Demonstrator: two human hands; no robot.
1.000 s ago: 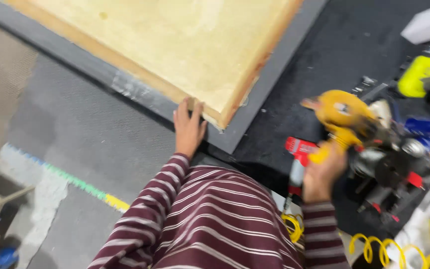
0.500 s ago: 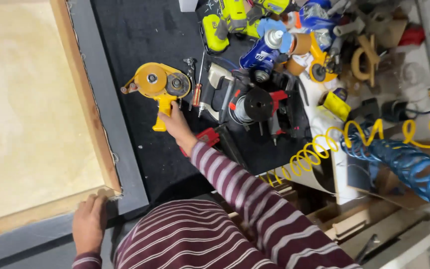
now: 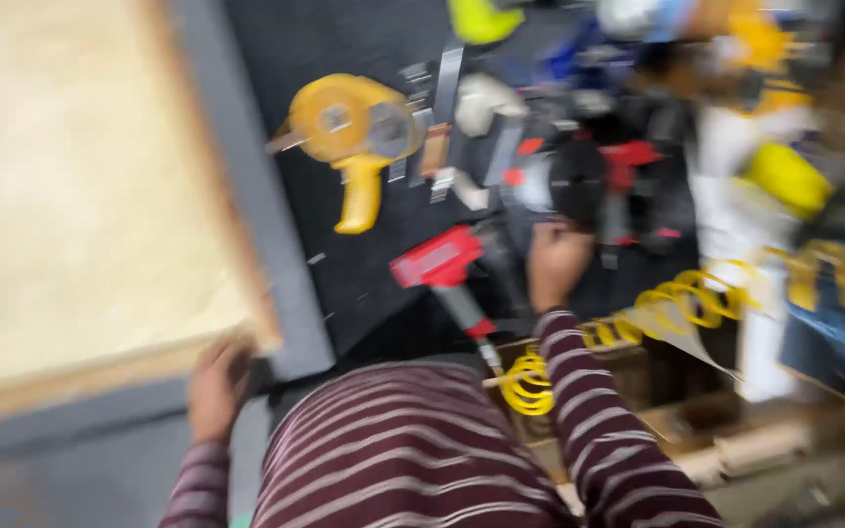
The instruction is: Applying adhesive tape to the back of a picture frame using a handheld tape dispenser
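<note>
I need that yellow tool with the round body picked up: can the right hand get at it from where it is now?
Probably yes. The right hand sits among the red and black tools, and the yellow tool lies beyond the red tool on bare dark bench, its handle uncovered. The picture is blurred.

Left: blocked by wooden panel (image 3: 80,186) in grey frame (image 3: 256,225), left hand (image 3: 215,386) at its near corner.
Centre: open strip of black mat (image 3: 344,284), between frame and red tool (image 3: 447,269).
Far centre: yellow tool (image 3: 349,132) in the way.
Right: crowded tool pile (image 3: 589,166) just beyond right hand (image 3: 555,264); yellow coiled hose (image 3: 677,303) near right.
</note>
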